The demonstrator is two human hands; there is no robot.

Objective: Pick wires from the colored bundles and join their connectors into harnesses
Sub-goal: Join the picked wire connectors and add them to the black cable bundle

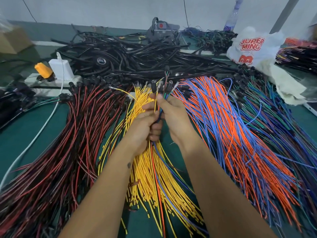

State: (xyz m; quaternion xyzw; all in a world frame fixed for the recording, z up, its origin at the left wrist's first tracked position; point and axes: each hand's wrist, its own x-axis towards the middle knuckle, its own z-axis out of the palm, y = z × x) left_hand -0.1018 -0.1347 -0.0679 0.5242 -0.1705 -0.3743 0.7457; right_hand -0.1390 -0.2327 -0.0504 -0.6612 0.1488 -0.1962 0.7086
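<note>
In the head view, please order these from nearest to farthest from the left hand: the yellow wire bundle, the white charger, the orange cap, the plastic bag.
From the left hand:
1. yellow wire bundle, directly under and beside the hand.
2. white charger, far left, on the power strip.
3. orange cap, just left of the charger.
4. plastic bag, far right, at the back.

Bright even light, soft shadows, blurred warped edges

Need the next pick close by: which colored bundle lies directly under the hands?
The yellow bundle. It runs straight beneath both hands, between the red-and-black bundle on the left and the orange-and-blue bundle on the right.
</note>
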